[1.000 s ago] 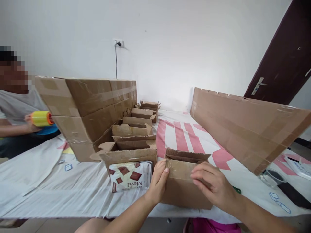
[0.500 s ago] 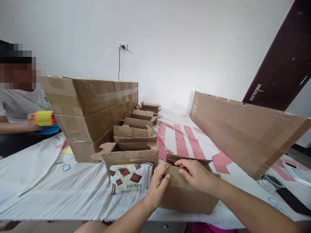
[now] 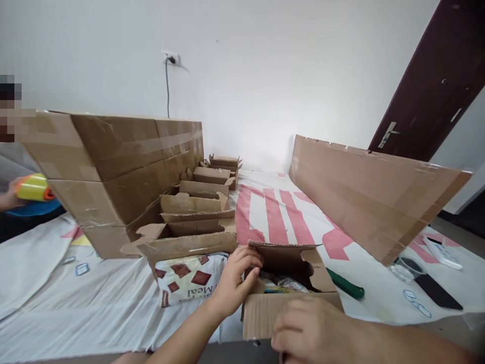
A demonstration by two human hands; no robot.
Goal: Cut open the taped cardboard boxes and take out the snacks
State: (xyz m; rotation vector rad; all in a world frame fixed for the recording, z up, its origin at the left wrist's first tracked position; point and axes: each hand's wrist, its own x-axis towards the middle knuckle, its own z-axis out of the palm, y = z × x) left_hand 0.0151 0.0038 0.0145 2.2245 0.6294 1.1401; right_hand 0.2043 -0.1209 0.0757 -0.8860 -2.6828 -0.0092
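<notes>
A small cardboard box [image 3: 282, 316] stands open in front of me, its front flap folded outward. Inside it lie plastic-wrapped packets [image 3: 286, 283], too hidden to name. My left hand [image 3: 237, 278] has its fingers curled over the box's left edge, thumb near the rim. My right hand [image 3: 308, 326], closed, presses its curled fingers on the lowered front flap. To the left of my left hand, a printed food bag [image 3: 189, 280] marked "Meal" leans against another open cardboard box [image 3: 189, 242].
Several open boxes [image 3: 204, 189] run in a row toward the wall. A taped stack of cartons [image 3: 125, 146] flanks them; a cardboard panel [image 3: 364, 192] stands right. A green-handled object [image 3: 346, 284], a glass [image 3: 407, 268] and a person's hand with a yellow-orange roll [image 3: 34, 188] are nearby.
The box beside my hands has gone from covered to open, its front flap now folded toward me. My right hand moved down with the flap; the view shifted right.
</notes>
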